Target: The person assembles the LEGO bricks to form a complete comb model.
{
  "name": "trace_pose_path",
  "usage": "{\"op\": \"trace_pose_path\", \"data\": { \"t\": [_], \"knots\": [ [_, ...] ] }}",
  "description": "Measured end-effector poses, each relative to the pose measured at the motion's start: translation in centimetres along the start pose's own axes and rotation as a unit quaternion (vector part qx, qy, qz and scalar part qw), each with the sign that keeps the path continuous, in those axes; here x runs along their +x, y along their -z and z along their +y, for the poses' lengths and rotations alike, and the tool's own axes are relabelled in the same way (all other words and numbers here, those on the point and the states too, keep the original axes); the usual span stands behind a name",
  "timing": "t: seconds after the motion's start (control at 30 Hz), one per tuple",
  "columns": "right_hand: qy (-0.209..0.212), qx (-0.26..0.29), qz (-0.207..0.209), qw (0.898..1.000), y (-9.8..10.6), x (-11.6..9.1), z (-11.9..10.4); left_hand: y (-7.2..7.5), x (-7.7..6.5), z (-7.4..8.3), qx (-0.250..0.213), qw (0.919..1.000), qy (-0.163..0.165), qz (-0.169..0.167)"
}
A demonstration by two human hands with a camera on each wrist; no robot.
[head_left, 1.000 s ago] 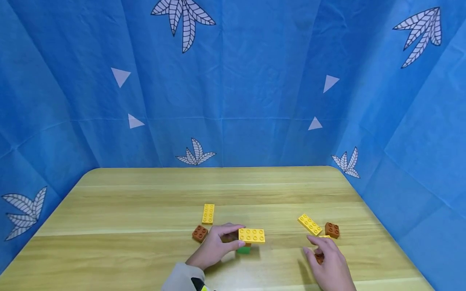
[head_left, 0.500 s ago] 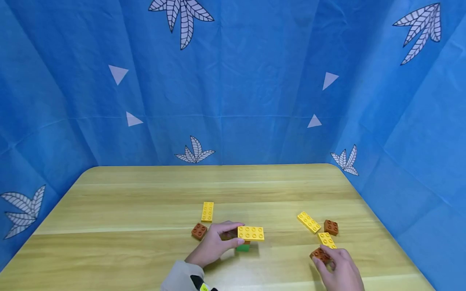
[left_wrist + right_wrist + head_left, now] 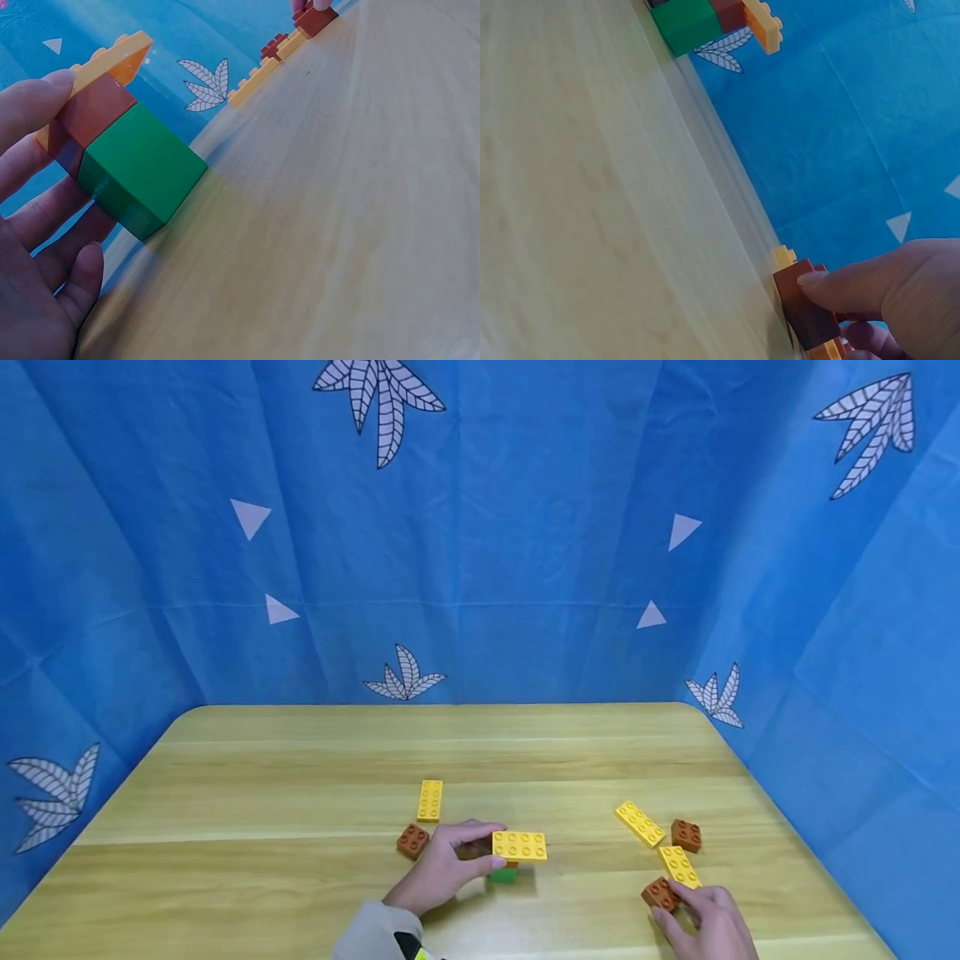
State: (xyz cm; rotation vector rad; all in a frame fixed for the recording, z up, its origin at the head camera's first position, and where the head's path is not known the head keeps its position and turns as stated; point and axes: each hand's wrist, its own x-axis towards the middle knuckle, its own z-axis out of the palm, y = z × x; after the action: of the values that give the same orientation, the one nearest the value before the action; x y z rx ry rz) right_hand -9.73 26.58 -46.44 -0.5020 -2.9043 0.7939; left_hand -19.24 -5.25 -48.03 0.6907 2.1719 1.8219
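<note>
My left hand [image 3: 442, 867] grips a small stack of toy building bricks, thumb and finger at the end of its yellow top brick [image 3: 519, 846]. Under that sits a brown brick [image 3: 97, 109], and below it a green block [image 3: 142, 169]; the left wrist view shows the green block at the tabletop. My right hand [image 3: 708, 922] pinches a loose brown brick [image 3: 660, 895] between thumb and fingers; the right wrist view shows the thumb [image 3: 832, 281] against its side. Just behind that brick lies a yellow brick [image 3: 678, 863].
Farther back on the right lie another yellow brick [image 3: 639, 823] and a brown brick [image 3: 686, 835]. Left of the stack are a yellow brick [image 3: 430, 801] and a brown brick [image 3: 412, 841]. A blue patterned cloth [image 3: 480, 543] stands behind the wooden table [image 3: 300, 777].
My right hand has shifted right and toward the front edge, uncovering the brown brick, now pinched, and the yellow brick behind it. The left hand and its stack have stayed put.
</note>
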Motion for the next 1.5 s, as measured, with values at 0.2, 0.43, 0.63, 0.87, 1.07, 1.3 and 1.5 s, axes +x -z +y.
{"op": "trace_pose_path", "data": {
  "t": [0.2, 0.43, 0.63, 0.87, 1.07, 1.3, 1.5],
  "knots": [
    [-0.02, 0.011, 0.021, 1.0, -0.4, -0.1, 0.1, -0.2, 0.0, 0.0, -0.006, 0.9999, -0.013, -0.003],
    [-0.011, 0.021, -0.011, 1.0, -0.6, 0.1, 0.3, -0.1, -0.4, -0.1, -0.004, 0.9999, 0.013, 0.001],
    [-0.017, 0.012, -0.032, 0.999, -0.5, 0.2, 0.5, -0.3, -0.4, -0.2, -0.008, 1.0, 0.0, -0.003],
    [-0.015, 0.054, 0.01, 0.998, -0.3, -0.2, -0.4, -0.2, -0.3, -0.2, -0.007, 1.0, 0.002, -0.001],
    [0.022, 0.064, 0.022, 0.997, 0.1, -0.2, -1.4, 0.0, -0.3, -0.1, -0.004, 0.9999, 0.011, 0.004],
    [0.076, 0.064, -0.01, 0.995, 0.8, 0.3, -3.4, 0.2, -0.2, 0.0, -0.002, 0.9998, 0.019, 0.008],
    [0.121, 0.072, -0.005, 0.99, 1.1, 0.7, -6.0, 0.0, -0.1, 0.1, -0.009, 1.0, 0.002, 0.001]
  ]
}}
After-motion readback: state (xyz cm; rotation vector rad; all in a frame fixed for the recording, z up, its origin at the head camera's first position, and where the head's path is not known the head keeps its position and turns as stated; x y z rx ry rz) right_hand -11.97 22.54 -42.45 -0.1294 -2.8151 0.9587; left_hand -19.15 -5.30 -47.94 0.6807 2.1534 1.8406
